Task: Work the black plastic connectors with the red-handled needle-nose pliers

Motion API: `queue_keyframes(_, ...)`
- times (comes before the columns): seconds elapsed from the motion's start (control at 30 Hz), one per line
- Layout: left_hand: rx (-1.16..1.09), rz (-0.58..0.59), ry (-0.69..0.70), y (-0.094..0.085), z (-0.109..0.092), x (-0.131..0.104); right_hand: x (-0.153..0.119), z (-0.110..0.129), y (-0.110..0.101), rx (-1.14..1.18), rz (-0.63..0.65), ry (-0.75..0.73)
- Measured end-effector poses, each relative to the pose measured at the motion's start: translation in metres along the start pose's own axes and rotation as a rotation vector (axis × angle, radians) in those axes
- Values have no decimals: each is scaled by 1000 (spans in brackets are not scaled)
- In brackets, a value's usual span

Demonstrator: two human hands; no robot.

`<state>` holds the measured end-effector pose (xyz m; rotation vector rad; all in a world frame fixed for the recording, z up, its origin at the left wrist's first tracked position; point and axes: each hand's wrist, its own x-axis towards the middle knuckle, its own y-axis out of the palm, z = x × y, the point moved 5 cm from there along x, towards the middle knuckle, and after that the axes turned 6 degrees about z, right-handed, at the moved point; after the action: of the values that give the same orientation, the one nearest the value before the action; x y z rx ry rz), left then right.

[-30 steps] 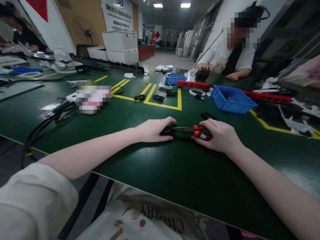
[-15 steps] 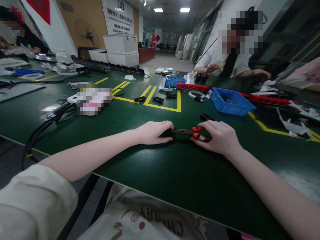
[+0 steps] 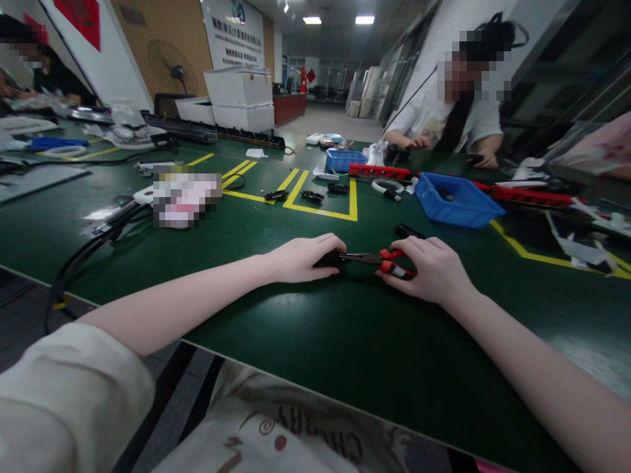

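My left hand (image 3: pixel 313 258) is closed around a small black part (image 3: pixel 329 259), mostly hidden by the fingers. My right hand (image 3: pixel 431 268) grips the red handles of needle-nose pliers (image 3: pixel 367 257), whose jaws point left. The tips of the jaws meet the right end of the black part; whether they clamp it I cannot tell. Just behind my right hand lies another black part (image 3: pixel 408 230). Further back, several similar black pieces (image 3: pixel 312 196) lie around a yellow-taped rectangle on the green table (image 3: pixel 315 335).
A blue bin (image 3: pixel 458 202) with dark pieces stands at the right, near red strips (image 3: pixel 532 197). Left are a phone-like pink item (image 3: pixel 190 203) and black cables (image 3: pixel 93 243). A smaller blue bin (image 3: pixel 345 159) sits further back. A co-worker (image 3: pixel 444 131) sits across the table.
My left hand and the black part have shifted very slightly right and up. My right hand stays nearly still with the pliers. The co-worker across the table has lowered both hands.
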<state>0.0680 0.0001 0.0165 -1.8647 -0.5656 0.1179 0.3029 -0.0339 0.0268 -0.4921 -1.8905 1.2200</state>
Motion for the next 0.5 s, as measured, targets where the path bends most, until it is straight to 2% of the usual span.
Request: queue_keyframes(0.5,26,25,22,0,0,1,1,-2,4,-8,48,-6)
